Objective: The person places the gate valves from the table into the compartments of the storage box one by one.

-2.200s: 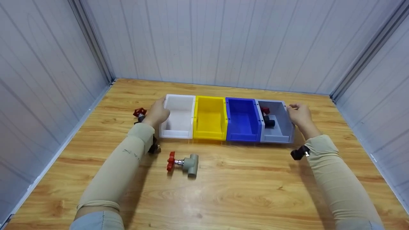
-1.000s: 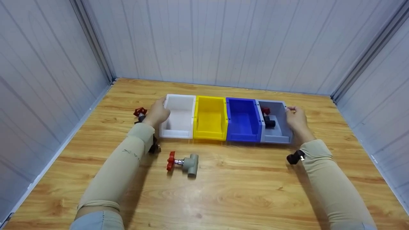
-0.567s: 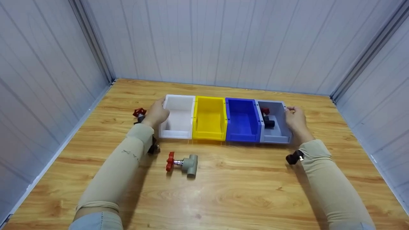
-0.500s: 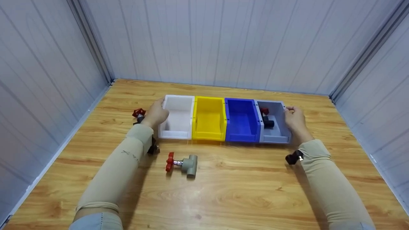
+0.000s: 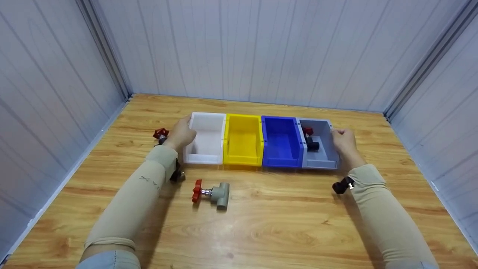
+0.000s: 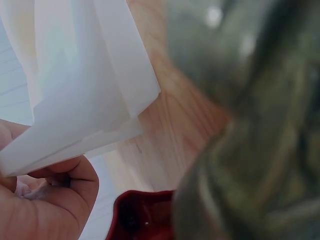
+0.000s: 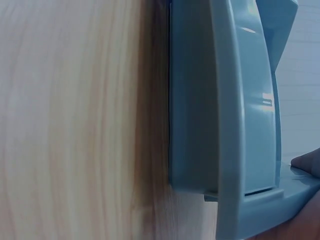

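Note:
Four colours of plastic bin stand side by side: white (image 5: 204,158), yellow (image 5: 242,160), blue (image 5: 282,161) and grey (image 5: 320,163). My left hand (image 5: 180,133) grips the outer side wall of the white bin; the left wrist view shows the thumb and curled fingers on either side of the white wall (image 6: 75,90). At the other end, my right hand (image 5: 344,142) pinches the grey bin's outer rim. Part of that hold is hidden behind the grey wall (image 7: 227,120). A dark valve with a red handwheel (image 5: 311,145) lies inside the grey bin.
A grey tee-shaped valve with a red handwheel (image 5: 220,195) lies on the wooden table (image 5: 269,228) in front of the bins. Another red-wheeled valve (image 5: 161,133) is left of my left hand, partly hidden by it. Panel walls (image 5: 239,52) enclose the back and sides.
Since the oldest frame my right hand has moved slightly left and taken a closer hold on the grey bin, whose outer side shifted inward. The left hand keeps its hold.

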### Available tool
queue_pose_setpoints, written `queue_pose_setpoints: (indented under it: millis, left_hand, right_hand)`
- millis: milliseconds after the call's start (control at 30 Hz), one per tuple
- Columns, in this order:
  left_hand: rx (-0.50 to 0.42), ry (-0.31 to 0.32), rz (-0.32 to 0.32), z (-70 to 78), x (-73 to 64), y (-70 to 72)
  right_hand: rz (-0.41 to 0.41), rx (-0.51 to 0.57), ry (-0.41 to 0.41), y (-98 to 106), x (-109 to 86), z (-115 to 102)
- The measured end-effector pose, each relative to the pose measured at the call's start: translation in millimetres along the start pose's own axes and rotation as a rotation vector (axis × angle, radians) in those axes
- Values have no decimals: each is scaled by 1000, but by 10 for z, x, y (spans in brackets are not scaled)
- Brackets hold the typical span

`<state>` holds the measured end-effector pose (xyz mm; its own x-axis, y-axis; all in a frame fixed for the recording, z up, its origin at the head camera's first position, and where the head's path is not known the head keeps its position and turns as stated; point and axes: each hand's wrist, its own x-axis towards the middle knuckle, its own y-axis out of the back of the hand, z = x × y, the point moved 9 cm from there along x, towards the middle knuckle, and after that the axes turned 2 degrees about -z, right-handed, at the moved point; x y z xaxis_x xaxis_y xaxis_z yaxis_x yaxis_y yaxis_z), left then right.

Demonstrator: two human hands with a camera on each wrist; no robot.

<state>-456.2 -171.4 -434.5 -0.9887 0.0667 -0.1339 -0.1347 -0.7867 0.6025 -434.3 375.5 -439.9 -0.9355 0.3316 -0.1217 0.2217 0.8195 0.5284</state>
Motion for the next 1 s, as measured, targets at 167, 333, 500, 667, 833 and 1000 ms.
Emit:
queue_pose_setpoints:
  millis: [167, 333, 500, 667, 833, 1000]
  left_hand:
    - [44, -31, 3, 1, -4, 30]
    - [71, -88, 0, 40, -29, 72]
    - [74, -109, -19, 78, -100, 137]
    - [116, -72, -45, 82, -191, 193]
    - [134, -63, -48, 115, -249, 227]
    - [137, -89, 4, 144, -318, 314]
  right_hand:
    - [-24, 18, -55, -38, 7, 21]
    - [-26, 36, -63, -61, 16, 24]
    - [-31, 62, -64, -102, 26, 38]
    - [-19, 74, -55, -134, 24, 22]
    - [-1, 57, -50, -122, 38, 6]
    - [17, 58, -36, -110, 50, -5]
